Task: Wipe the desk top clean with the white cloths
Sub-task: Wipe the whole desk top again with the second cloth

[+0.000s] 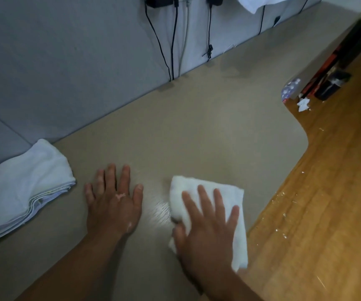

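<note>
A grey partition wall (66,61) stands behind. Black cables (174,40) and one pale cable (186,35) hang down along it from dark plugs (159,1). On the wooden floor (327,192) lie small white crumbs (283,215), a crumpled paper scrap (303,104) and, blurred, perhaps a plastic bottle (290,90).

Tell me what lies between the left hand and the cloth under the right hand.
In the head view, only bare desk top with a damp-looking sheen separates the left hand from the white cloth.
</note>
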Tool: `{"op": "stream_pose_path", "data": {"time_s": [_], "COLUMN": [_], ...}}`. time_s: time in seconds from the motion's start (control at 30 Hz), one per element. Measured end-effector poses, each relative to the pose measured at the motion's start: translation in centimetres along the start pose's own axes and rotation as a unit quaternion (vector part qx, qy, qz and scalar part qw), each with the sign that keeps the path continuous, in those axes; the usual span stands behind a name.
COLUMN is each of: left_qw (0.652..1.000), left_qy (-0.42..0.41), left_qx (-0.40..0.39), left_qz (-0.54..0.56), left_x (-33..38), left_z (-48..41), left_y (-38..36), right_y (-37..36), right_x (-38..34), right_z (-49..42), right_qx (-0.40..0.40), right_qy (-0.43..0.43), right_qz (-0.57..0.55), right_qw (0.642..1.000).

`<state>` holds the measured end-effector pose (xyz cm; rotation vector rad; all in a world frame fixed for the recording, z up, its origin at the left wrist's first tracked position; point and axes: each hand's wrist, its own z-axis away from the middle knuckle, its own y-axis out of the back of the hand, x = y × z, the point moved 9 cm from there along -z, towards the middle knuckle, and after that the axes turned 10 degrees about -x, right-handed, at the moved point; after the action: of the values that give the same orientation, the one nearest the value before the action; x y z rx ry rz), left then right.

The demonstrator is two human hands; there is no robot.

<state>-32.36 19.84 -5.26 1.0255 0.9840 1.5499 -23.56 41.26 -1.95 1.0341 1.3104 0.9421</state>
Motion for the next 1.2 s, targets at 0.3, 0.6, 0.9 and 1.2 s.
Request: {"op": "stream_pose_path", "data": {"time_s": [0.3,0.6,0.9,1.2], "left_qw": [1.000,0.998,0.997,1.000], "left_qy": [-0.013,-0.056,-0.076,-0.017], "left_qx": [0.012,0.022,0.013,0.003], "left_qz": [-0.001,0.007,0.005,-0.005], "left_x": [0.0,1.3,5.7,6.7], "left_z": [-0.1,0.3,-2.9,-9.7], "left_y": [0.7,0.4,1.0,2.1], "right_y": [0.0,2.5,4.7,6.5], "right_x": [0.3,10.1,18.8,25.3], "right_z": [4.8,-4.6,-12.7,-19.0], "right_qx": [-0.027,0.001,0.011,-0.016], "right_qy": [0.167,0.129,0.025,-0.042], "right_qz": [-0.021,-0.020,-0.001,0.007], "right_qw": [0.985,0.991,1.000,0.999]}}
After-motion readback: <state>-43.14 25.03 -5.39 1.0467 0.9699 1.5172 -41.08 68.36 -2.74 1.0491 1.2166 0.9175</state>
